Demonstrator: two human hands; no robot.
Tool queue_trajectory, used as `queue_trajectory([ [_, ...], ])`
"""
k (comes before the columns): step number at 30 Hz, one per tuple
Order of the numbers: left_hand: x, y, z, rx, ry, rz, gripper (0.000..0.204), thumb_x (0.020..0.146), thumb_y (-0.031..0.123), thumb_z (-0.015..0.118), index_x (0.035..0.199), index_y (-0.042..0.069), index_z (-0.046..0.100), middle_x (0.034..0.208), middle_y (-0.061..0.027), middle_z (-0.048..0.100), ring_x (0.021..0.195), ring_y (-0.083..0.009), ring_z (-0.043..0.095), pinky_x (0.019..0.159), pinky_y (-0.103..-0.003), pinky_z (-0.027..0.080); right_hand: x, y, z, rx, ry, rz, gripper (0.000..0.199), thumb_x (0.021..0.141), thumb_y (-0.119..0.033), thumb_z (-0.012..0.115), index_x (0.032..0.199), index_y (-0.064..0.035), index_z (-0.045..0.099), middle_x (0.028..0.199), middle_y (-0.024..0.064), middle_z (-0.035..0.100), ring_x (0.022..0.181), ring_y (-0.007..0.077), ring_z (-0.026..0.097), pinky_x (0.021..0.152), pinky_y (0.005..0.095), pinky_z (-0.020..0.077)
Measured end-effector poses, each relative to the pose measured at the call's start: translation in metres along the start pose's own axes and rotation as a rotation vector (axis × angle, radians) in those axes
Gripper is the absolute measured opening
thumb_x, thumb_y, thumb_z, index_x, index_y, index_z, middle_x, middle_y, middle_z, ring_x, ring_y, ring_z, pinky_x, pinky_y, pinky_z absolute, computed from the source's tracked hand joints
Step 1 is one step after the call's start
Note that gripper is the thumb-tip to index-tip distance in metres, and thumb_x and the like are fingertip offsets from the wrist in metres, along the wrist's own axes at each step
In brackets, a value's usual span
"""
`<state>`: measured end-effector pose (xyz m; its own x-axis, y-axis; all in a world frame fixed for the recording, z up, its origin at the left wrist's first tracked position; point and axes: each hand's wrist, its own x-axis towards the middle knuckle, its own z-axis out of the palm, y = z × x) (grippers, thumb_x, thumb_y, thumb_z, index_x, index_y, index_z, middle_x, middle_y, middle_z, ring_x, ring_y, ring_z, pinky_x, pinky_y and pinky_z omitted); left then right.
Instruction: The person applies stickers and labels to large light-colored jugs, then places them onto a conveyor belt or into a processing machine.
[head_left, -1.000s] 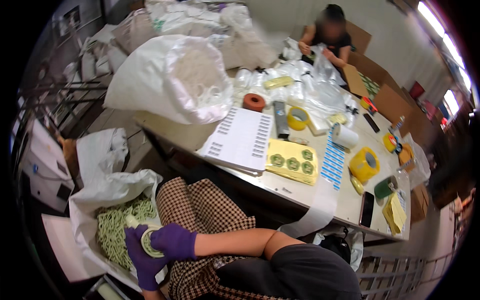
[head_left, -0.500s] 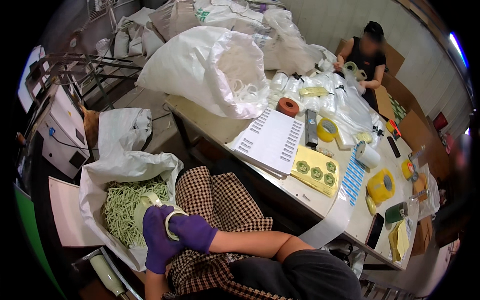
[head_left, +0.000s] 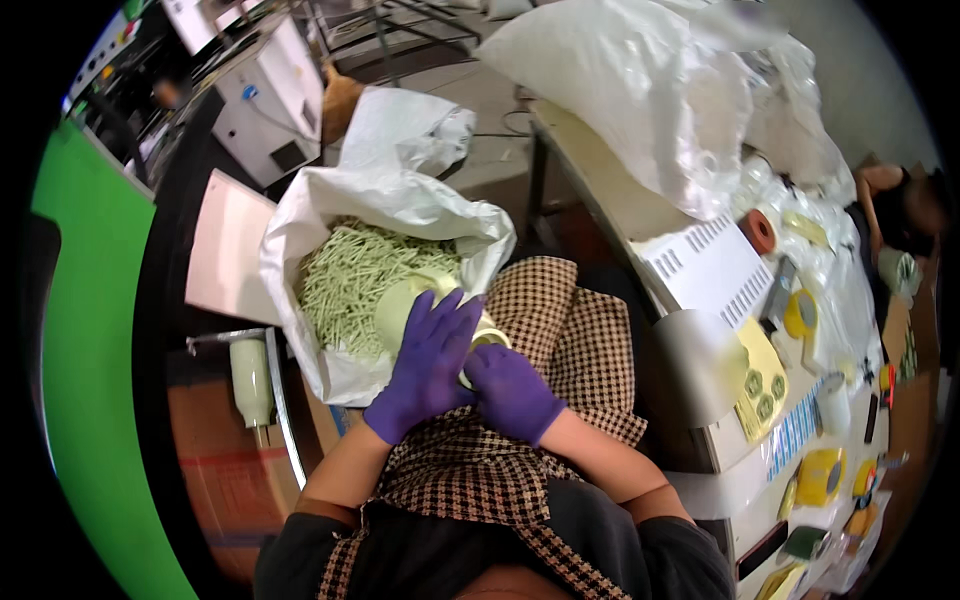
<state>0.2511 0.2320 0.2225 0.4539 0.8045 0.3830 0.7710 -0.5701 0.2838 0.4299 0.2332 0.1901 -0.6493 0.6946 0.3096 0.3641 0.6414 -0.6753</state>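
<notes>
Both my hands wear purple gloves and meet over my lap, at the near edge of a white woven sack point(head_left: 300, 215) full of thin pale-green plastic strips point(head_left: 350, 285). My left hand point(head_left: 428, 355) lies with fingers stretched out over a pale-green hollow plastic piece point(head_left: 393, 308), largely covering it. Beside it, my right hand point(head_left: 512, 392) has its fingers curled closed at the piece's round, ring-like rim point(head_left: 490, 340). What lies under the palms is hidden.
A pale-green bottle-shaped piece point(head_left: 250, 385) stands in a metal frame at left, above a brown carton point(head_left: 225, 480). On the right, a table point(head_left: 590, 170) bears label sheets point(head_left: 705, 262), tape rolls point(head_left: 820, 475) and a large white sack point(head_left: 620, 80). Another person point(head_left: 905, 210) sits beyond.
My view has swung left and down. My left hand's fingers, wrapped round the pale-green piece before, are now stretched out. My right hand stays closed at its rim.
</notes>
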Motion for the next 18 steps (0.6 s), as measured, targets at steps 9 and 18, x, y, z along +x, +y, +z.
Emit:
queue_trajectory([
  [9,0.002,0.018,0.007,0.274,0.069,0.624,0.043,0.088,0.043,0.071,0.129,0.032,0.062,0.132,0.0028,0.067,0.126,-0.0212,0.06,0.114,-0.061,0.025,-0.139,-0.001,-0.073,0.068,0.438,-0.19,0.036,0.089,-0.007,0.071,0.124,-0.0014,0.068,0.12,0.0199,0.067,0.111,0.0361,0.066,0.096,0.0455,0.0538],
  [18,0.001,0.033,0.068,0.101,-0.093,0.997,0.031,0.092,0.04,0.068,0.122,0.04,0.063,0.123,0.0147,0.06,0.109,-0.0022,0.058,0.083,-0.034,0.044,-0.437,0.015,-0.185,-0.819,1.066,0.872,0.04,0.077,-0.004,0.082,0.116,-0.0036,0.072,0.112,0.0142,0.07,0.105,0.0306,0.067,0.092,0.0386,0.0537],
])
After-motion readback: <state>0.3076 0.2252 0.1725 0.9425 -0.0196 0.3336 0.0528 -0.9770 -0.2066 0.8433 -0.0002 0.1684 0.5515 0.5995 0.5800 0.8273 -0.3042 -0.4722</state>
